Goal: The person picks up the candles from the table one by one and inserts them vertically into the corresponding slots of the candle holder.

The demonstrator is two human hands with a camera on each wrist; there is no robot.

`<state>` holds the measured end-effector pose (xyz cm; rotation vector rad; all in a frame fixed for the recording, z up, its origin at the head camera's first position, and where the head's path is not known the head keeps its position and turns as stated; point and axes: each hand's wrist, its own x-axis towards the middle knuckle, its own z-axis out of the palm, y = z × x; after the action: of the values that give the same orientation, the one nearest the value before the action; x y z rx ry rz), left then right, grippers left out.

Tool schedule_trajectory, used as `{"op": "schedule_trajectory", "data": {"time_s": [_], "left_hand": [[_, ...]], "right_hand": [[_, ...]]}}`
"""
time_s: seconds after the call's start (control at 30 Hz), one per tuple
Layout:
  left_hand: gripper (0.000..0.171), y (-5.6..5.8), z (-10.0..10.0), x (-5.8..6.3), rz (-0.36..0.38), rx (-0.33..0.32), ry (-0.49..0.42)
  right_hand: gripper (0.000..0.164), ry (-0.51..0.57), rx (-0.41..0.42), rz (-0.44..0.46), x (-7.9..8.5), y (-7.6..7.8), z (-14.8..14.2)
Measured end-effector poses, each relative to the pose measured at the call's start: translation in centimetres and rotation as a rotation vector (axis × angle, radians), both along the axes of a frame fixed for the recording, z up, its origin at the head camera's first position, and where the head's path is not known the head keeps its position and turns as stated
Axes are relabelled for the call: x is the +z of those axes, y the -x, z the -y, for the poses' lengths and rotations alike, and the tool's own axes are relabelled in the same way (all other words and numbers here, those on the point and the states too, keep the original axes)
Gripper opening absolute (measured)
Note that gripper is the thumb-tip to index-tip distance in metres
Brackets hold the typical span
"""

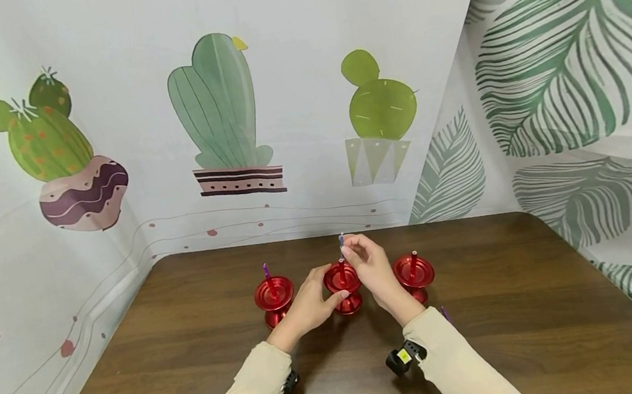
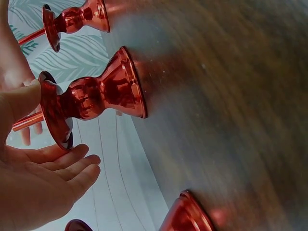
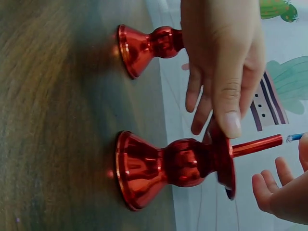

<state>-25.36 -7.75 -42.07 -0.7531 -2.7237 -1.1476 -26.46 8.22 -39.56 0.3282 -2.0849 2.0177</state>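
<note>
Three shiny red candle holders stand in a row across the table. My left hand (image 1: 311, 303) grips the dish rim of the middle candle holder (image 2: 86, 98), thumb on the near side and fingers along the left. Above that holder's upright tube (image 3: 257, 145), my right hand (image 1: 376, 273) pinches a thin blue candle (image 1: 342, 240). In the right wrist view, the candle's lower end (image 3: 289, 139) is just off the tube's tip, with a small gap between. A purple candle (image 1: 266, 271) stands in the tube of the left candle holder (image 1: 284, 288). The right candle holder (image 1: 417, 293) shows a bare tube.
Beside my right sleeve, a purple piece (image 1: 445, 314) shows, mostly hidden by the arm. The brown wooden table (image 1: 194, 357) ends at a white cloth backdrop (image 1: 305, 95) printed with cacti and leaves. Dark wrist cameras (image 1: 400, 360) are strapped to both wrists.
</note>
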Motion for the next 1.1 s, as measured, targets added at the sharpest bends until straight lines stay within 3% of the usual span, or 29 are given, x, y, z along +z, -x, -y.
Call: {"op": "schedule_trajectory", "data": {"time_s": [0.47,0.77,0.97,1.1], "left_hand": [[0.062,0.0,0.0,0.0,-0.010,-0.003,0.002],[0.062,0.1,0.1,-0.2,-0.026,-0.001,0.003],[0.063,0.0,0.1,-0.1,-0.020,-0.008,0.005],[0.063,0.0,0.0,-0.3,-0.023,-0.016,-0.007]], "right_hand": [[0.013,-0.058,0.019,-0.061,-1.1,0.4,0.3],[0.004,-0.166,0.010,-0.228,-1.4,0.4,0.6],[0.003,-0.274,-0.028,-0.268,-0.5,-0.4,0.7],[0.006,-0.377,-0.077,-0.287,-1.4,0.1,0.4]]}}
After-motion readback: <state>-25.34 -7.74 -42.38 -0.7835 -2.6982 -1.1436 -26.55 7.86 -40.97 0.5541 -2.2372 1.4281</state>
